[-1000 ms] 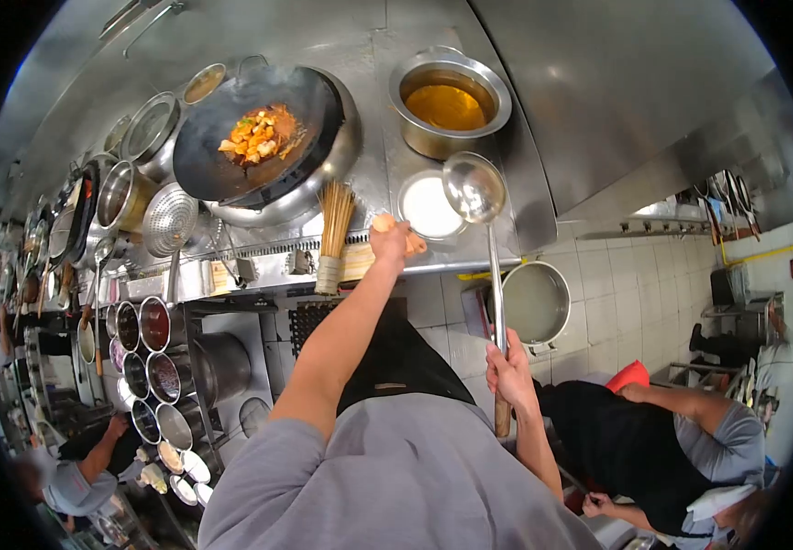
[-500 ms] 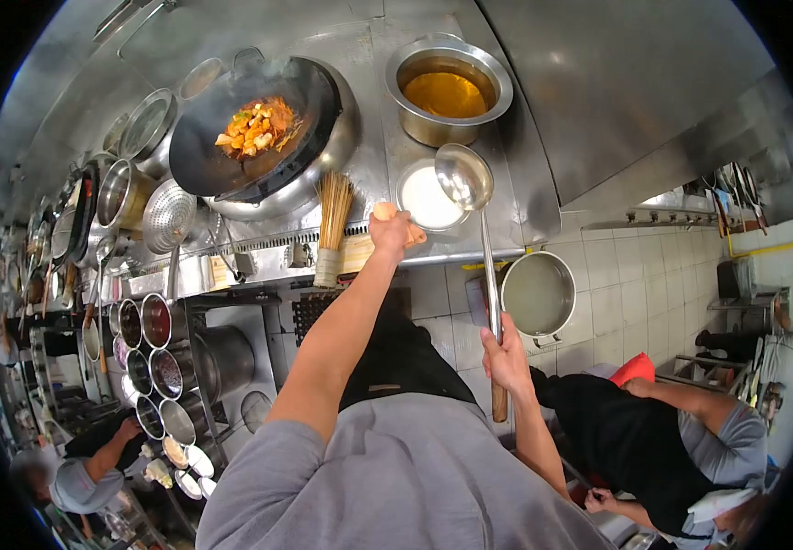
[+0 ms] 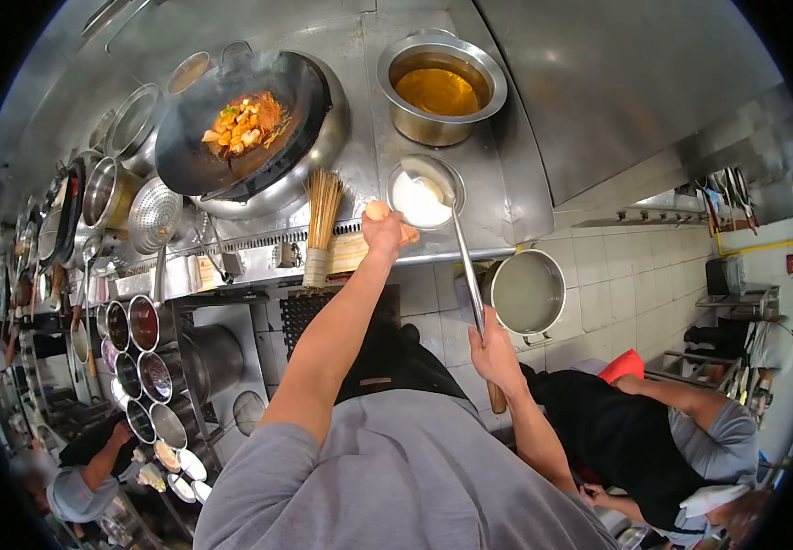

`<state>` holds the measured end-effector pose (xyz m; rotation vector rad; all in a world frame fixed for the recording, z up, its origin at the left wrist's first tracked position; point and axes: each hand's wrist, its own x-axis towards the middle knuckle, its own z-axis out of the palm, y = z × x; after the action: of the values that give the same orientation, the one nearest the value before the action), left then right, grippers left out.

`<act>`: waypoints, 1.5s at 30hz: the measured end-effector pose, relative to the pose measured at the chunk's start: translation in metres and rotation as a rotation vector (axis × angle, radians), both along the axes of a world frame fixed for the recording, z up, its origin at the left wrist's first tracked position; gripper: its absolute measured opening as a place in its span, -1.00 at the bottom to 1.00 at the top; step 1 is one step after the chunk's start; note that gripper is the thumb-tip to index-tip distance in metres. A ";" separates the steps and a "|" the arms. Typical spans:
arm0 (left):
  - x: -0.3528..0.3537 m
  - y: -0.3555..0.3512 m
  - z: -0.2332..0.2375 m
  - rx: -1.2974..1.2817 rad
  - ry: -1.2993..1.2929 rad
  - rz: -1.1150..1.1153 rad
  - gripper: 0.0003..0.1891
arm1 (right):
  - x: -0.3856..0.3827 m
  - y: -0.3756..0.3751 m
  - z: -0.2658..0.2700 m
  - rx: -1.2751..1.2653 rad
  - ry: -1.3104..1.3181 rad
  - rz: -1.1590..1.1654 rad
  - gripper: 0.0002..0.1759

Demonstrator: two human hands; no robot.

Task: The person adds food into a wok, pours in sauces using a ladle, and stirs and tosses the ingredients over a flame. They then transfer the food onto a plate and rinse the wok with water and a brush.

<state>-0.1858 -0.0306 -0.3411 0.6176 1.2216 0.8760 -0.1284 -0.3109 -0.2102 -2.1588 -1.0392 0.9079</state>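
Observation:
My left hand (image 3: 384, 231) is closed on a pinkish-orange cloth (image 3: 407, 235) at the counter's front edge, beside a bowl of white stuff (image 3: 406, 200). My right hand (image 3: 495, 353) grips the long handle of a ladle (image 3: 468, 261), low down near its wooden end. The ladle's head is down in the white bowl. To the left, a black wok (image 3: 186, 151) holds orange and pale food pieces (image 3: 245, 126), with faint steam over it. A bamboo brush (image 3: 323, 215) stands between the wok and my left hand.
A metal pot (image 3: 433, 131) of amber liquid stands behind the white bowl. Below the counter at right is a pot of cloudy liquid (image 3: 527, 291). Strainers (image 3: 154, 216) and ingredient tins (image 3: 155, 376) are at left. One person (image 3: 616, 426) is at right, another (image 3: 85, 490) at lower left.
The ladle's head has moved down and left into the white bowl, its handle now tilting more. My right hand has turned slightly. The view has shifted a little.

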 end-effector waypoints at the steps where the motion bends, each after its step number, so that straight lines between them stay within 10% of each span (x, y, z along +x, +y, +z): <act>1: 0.000 0.000 0.000 0.036 0.062 -0.005 -0.51 | 0.001 -0.004 0.006 -0.005 -0.006 0.004 -0.59; 19: 0.007 0.008 -0.007 0.063 0.188 -0.001 -0.54 | 0.010 -0.006 0.002 0.055 -0.060 0.059 -0.76; 24: 0.006 0.016 -0.015 0.037 0.169 -0.024 -0.53 | 0.018 -0.004 0.041 -0.211 0.437 -0.184 -0.66; 28: 0.006 0.014 -0.009 0.030 0.178 -0.051 -0.57 | 0.015 -0.015 0.022 0.181 -0.154 0.067 -0.60; 45: 0.004 0.011 0.008 0.019 0.290 -0.066 -0.48 | 0.010 -0.020 0.029 0.070 -0.101 0.054 -0.56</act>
<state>-0.1818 -0.0195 -0.3335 0.8160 1.4449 0.7613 -0.1180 -0.3307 -0.1807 -2.1464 -1.1661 0.7810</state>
